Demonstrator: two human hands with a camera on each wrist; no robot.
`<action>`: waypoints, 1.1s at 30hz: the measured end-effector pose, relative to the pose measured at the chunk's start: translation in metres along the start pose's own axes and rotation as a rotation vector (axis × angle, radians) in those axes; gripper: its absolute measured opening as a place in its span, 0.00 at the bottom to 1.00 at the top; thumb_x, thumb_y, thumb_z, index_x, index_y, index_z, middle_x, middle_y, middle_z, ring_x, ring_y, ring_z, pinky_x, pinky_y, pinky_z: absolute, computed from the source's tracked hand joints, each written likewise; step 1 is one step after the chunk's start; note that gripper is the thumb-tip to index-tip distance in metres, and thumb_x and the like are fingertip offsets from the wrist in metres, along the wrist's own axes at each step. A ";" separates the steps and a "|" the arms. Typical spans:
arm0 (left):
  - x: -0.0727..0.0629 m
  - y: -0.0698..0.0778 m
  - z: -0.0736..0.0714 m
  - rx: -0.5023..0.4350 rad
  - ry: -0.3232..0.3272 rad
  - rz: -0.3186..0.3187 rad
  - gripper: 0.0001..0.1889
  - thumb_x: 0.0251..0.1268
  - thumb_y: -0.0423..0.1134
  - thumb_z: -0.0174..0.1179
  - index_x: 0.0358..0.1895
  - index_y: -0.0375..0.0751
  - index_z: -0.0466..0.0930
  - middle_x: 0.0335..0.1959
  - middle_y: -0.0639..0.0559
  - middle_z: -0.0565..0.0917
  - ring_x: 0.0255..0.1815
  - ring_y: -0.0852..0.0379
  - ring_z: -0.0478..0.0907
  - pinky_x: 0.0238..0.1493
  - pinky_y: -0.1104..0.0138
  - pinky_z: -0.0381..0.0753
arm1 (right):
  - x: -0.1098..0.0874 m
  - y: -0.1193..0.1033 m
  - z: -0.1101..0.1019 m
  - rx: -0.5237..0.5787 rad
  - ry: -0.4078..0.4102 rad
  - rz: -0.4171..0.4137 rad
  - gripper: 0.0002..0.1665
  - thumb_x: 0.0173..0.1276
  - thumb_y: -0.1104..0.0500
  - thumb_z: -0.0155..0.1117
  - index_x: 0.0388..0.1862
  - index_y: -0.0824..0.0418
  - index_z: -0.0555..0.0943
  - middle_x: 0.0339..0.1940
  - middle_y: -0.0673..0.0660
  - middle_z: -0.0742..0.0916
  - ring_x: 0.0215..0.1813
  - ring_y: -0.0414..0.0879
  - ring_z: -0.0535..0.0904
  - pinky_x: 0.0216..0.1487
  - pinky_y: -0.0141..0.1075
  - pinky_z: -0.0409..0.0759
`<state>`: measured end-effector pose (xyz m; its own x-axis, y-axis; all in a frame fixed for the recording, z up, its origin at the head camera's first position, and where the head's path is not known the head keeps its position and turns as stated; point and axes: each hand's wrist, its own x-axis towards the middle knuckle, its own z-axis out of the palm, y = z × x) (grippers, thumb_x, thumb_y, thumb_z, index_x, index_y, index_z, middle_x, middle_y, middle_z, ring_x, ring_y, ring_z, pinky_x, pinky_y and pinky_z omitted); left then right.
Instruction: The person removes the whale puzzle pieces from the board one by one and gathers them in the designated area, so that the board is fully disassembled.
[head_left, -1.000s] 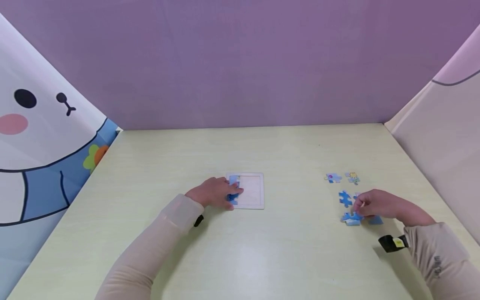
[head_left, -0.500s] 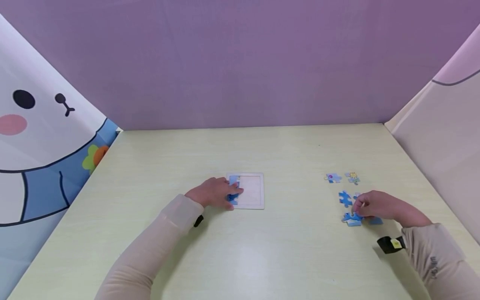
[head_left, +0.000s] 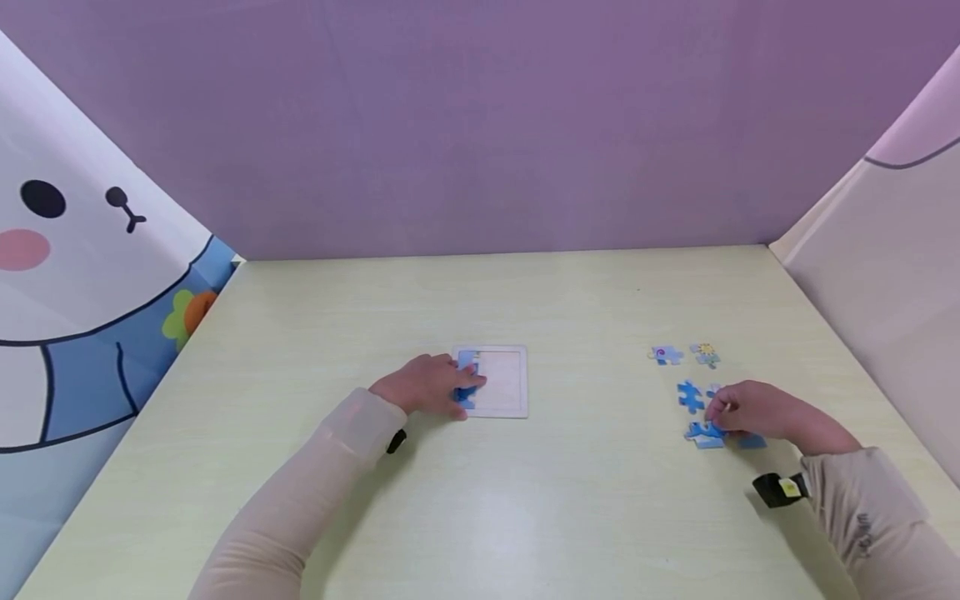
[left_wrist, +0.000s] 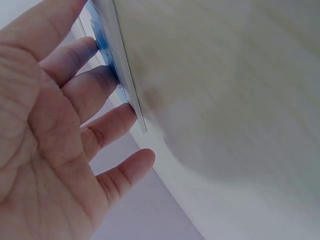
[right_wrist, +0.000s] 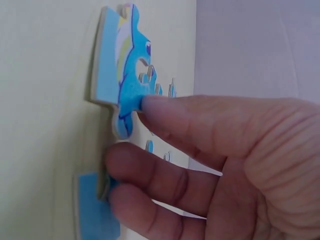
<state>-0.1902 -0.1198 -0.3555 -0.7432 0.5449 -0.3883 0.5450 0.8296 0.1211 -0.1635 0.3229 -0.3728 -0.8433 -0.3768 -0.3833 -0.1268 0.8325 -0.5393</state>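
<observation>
My left hand (head_left: 429,385) lies at the left side of a square puzzle tray (head_left: 517,383), its fingers extended over blue puzzle pieces (head_left: 467,358) set along that side. In the left wrist view its fingertips (left_wrist: 107,75) touch the tray's edge, and part of the pieces is hidden. At the right, my right hand (head_left: 757,410) pinches a light-blue puzzle piece (right_wrist: 132,82) with a cartoon animal's eye, thumb at its edge. Its other fingers are curled just above a second blue puzzle piece (right_wrist: 95,205).
Several more loose puzzle pieces lie around the right hand, among them a blue one (head_left: 691,397), one with a pink swirl (head_left: 667,356) and one with a yellow flower (head_left: 706,356). A purple wall (head_left: 480,125) borders the table's (head_left: 480,300) far edge; printed cloth stands at the left.
My right hand and the pinched puzzle piece have shifted only slightly. The left hand holds its place on the tray.
</observation>
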 end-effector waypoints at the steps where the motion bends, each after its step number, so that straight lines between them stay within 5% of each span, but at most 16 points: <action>1: 0.000 0.000 0.000 0.001 0.000 -0.001 0.32 0.63 0.47 0.64 0.70 0.53 0.67 0.70 0.47 0.68 0.60 0.47 0.68 0.56 0.56 0.69 | 0.000 0.000 0.000 -0.003 0.002 0.000 0.05 0.66 0.65 0.57 0.32 0.63 0.80 0.20 0.49 0.77 0.26 0.45 0.72 0.34 0.39 0.69; 13: 0.000 -0.002 0.002 0.000 0.009 0.010 0.32 0.63 0.47 0.64 0.70 0.52 0.67 0.70 0.47 0.67 0.60 0.47 0.68 0.57 0.56 0.69 | 0.000 -0.005 -0.001 -0.065 0.049 -0.007 0.05 0.65 0.63 0.59 0.35 0.65 0.79 0.23 0.49 0.78 0.28 0.44 0.72 0.34 0.39 0.70; 22: -0.001 -0.002 0.003 0.015 0.018 0.032 0.32 0.63 0.48 0.63 0.70 0.51 0.67 0.70 0.46 0.67 0.60 0.47 0.68 0.55 0.58 0.69 | 0.001 -0.011 -0.003 -0.076 0.105 -0.016 0.09 0.63 0.60 0.62 0.39 0.65 0.80 0.33 0.53 0.83 0.33 0.45 0.73 0.36 0.41 0.71; 33: 0.001 -0.004 0.007 0.060 0.051 0.082 0.31 0.65 0.48 0.61 0.71 0.48 0.66 0.71 0.44 0.65 0.69 0.42 0.63 0.62 0.55 0.67 | 0.020 -0.025 0.007 -0.063 0.151 -0.121 0.08 0.66 0.60 0.62 0.39 0.64 0.82 0.32 0.51 0.83 0.30 0.43 0.70 0.34 0.39 0.71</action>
<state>-0.1910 -0.1234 -0.3627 -0.7131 0.6174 -0.3321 0.6260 0.7741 0.0949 -0.1736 0.2916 -0.3727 -0.8880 -0.4143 -0.1995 -0.2603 0.8105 -0.5248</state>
